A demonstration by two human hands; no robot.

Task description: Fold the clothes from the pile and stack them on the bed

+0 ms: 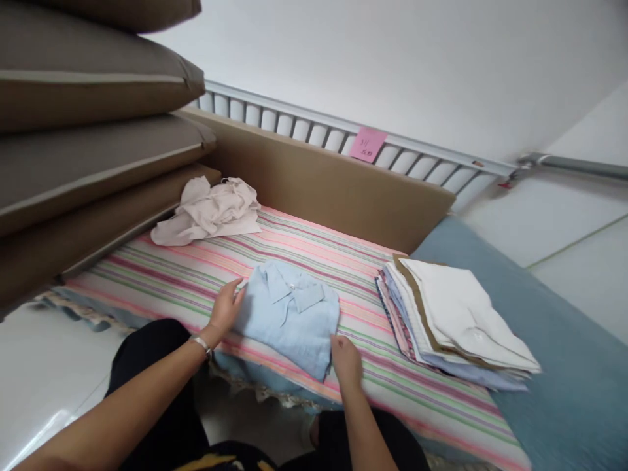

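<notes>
A light blue collared shirt (289, 317), folded into a rough rectangle, lies collar-up on the striped cloth (196, 288) in front of me. My left hand (226, 309), with a silver-coloured band at the wrist, is at the shirt's left edge, thumb and forefinger apart. My right hand (346, 361) is closed at the right edge, pinching the fabric near the lower corner. Several folded garments form a stack (461, 314) to the right, with a white one on top. A crumpled pale garment (216, 209) lies at the back left.
Thick brown cushions (98, 98) are piled high along the left side. A brown board (318, 183) stands along the back before a slatted rail (275, 121) with a pink note (367, 144). Blue fabric (564, 366) extends on the right.
</notes>
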